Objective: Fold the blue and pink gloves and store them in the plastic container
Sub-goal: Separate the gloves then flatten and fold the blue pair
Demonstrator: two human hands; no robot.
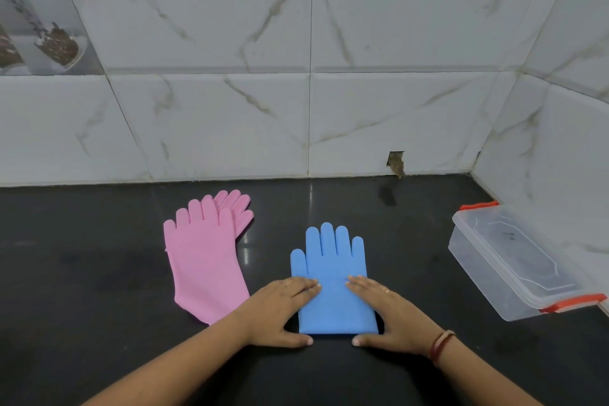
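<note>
Two open hands press flat on a blue glove (333,280) at lower centre of the frame, on a black countertop (99,273). The left hand (283,310) covers its left edge, the right hand (392,313) its right edge, thumbs at the cuff. The glove's long axis runs near to far, fingers toward the tiled wall (309,76). Pink gloves (204,257) lie overlapped at its left, fingers also wallward. The lidded plastic container (514,260) sits at right.
</note>
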